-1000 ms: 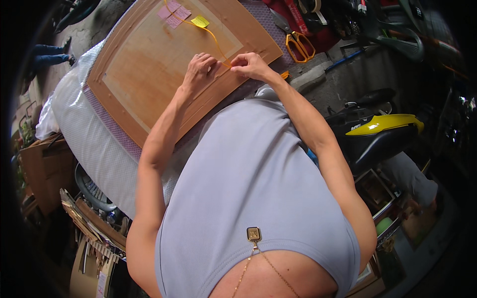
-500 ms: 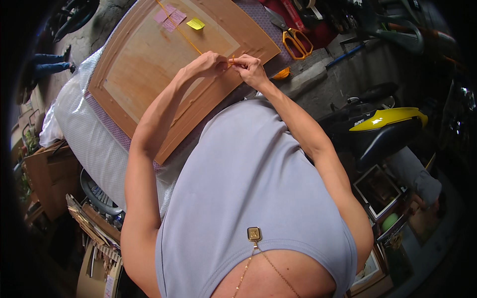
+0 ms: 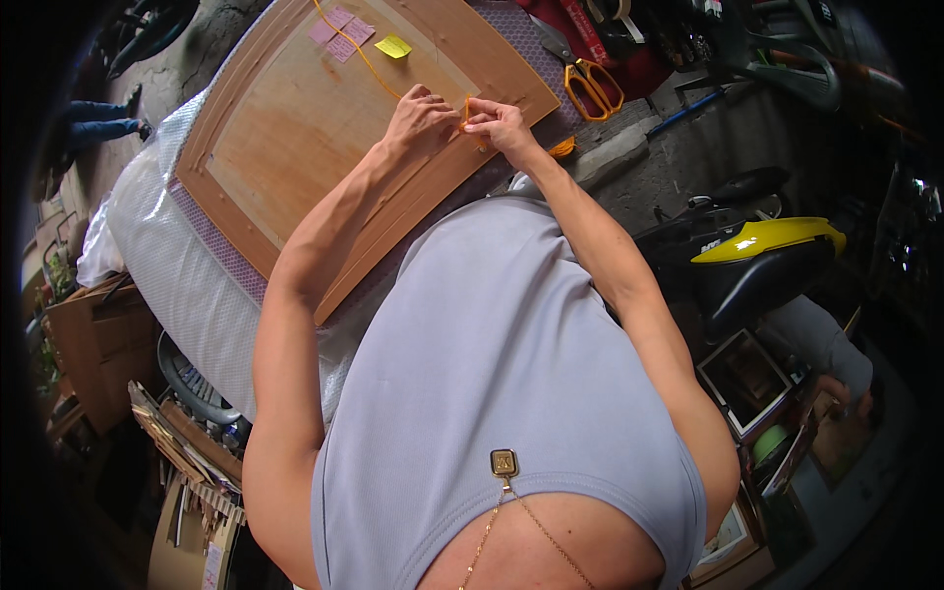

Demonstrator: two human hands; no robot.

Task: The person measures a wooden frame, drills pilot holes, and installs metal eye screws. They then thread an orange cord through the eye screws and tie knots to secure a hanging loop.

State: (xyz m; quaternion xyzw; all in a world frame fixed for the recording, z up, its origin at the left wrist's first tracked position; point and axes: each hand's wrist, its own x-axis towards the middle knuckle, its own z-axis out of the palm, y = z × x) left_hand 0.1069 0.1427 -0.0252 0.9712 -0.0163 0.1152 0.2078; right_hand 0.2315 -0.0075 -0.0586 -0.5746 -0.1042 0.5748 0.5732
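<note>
A wooden picture frame [image 3: 393, 218] lies with its panelled back up, an orange cord [image 3: 356, 51] running across it from the far edge. The cord leads to my left hand [image 3: 423, 122], whose fingers are curled on it above the near rail. Close beside it, my right hand [image 3: 500, 128] pinches a small upright loop of the same cord between thumb and fingertips. Just what the left fingertips grip is partly hidden. Pink paper notes [image 3: 340, 33] and a yellow note [image 3: 393, 46] are stuck to the panel. An orange bundle [image 3: 562, 147] shows beside my right wrist.
Orange-handled scissors [image 3: 592, 90] lie right of the frame. Bubble wrap [image 3: 187, 285] covers the surface beneath it. A yellow and black motorbike [image 3: 767, 241] stands at right. A person's legs [image 3: 103, 123] appear at far left; another person [image 3: 831, 354] is at lower right.
The cord across the panel has gone from straight to slightly slack. My hands have shifted, and a loop now stands up at the right fingertips. Less of the orange bundle shows.
</note>
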